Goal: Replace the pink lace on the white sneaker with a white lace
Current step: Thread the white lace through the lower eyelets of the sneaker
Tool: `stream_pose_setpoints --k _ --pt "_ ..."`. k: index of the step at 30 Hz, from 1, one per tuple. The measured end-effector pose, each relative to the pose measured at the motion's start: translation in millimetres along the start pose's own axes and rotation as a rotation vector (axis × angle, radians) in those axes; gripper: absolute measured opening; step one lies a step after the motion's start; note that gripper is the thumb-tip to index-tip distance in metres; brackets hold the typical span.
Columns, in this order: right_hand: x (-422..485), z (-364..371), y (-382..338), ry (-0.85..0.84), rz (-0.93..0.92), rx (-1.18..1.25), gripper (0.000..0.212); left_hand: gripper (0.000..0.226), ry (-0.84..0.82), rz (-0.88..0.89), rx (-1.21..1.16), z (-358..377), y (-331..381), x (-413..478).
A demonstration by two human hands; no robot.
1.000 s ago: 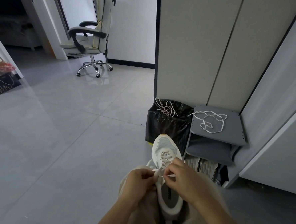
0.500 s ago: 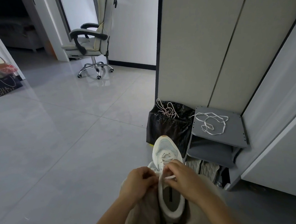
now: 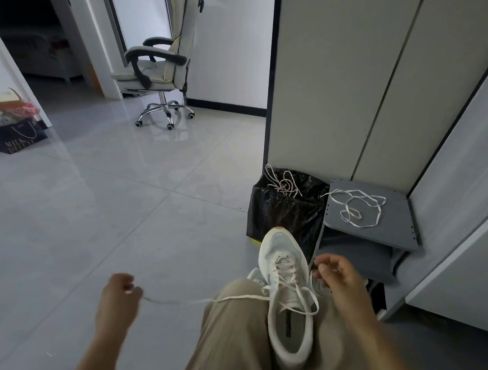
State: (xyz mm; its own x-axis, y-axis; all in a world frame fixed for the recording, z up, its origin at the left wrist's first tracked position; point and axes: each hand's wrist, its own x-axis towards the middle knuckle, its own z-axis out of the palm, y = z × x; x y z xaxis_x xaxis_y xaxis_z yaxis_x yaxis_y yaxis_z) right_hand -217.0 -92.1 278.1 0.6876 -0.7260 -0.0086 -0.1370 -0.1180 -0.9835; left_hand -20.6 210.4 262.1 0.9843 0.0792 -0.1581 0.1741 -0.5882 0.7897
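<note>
On my lap lies the white sneaker (image 3: 286,296), and my left hand (image 3: 118,297) and right hand (image 3: 337,273) each pinch an end of its lace (image 3: 230,297), which is soft, light, probably best held near the tips.

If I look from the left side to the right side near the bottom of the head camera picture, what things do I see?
left hand → stretched lace → white sneaker → right hand
</note>
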Motion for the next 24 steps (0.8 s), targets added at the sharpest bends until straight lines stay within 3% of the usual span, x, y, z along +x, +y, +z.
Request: stream_pose_setpoints --k 2,4,6,8,11,16,20,22,24 --pt "-7 0 3 0.012 0.011 -0.095 0.017 0.028 -0.025 0.312 0.090 25 18 -30" --pt "-12 -7 3 -0.065 -0.002 -0.289 0.022 0.024 -0.271 0.569 0.008 49 44 -71" --pt "-16 -17 0 -0.280 -0.024 -0.445 0.030 0.029 -0.521 0.726 0.179 72 64 -104" --pt "-20 -25 -4 -0.481 -0.044 -0.512 0.038 0.035 -0.546 0.795 0.362 89 68 -116" --pt "-19 -27 -8 -0.529 -0.144 -0.564 0.029 0.024 -0.510 0.788 0.403 99 68 -112" --pt "-4 -12 -23 -0.365 -0.115 -0.322 0.009 0.007 -0.725 0.660 0.201 93 68 -99" --pt "4 9 -28 -0.381 -0.084 -0.298 0.021 0.026 -0.620 0.545 0.137 78 61 -83" --pt "4 11 -26 -0.306 -0.072 -0.316 0.019 0.024 -0.572 0.495 0.158 63 49 -70" --pt "-1 7 -22 -0.258 -0.063 -0.330 0.012 0.025 -0.628 0.448 0.199 47 39 -63"
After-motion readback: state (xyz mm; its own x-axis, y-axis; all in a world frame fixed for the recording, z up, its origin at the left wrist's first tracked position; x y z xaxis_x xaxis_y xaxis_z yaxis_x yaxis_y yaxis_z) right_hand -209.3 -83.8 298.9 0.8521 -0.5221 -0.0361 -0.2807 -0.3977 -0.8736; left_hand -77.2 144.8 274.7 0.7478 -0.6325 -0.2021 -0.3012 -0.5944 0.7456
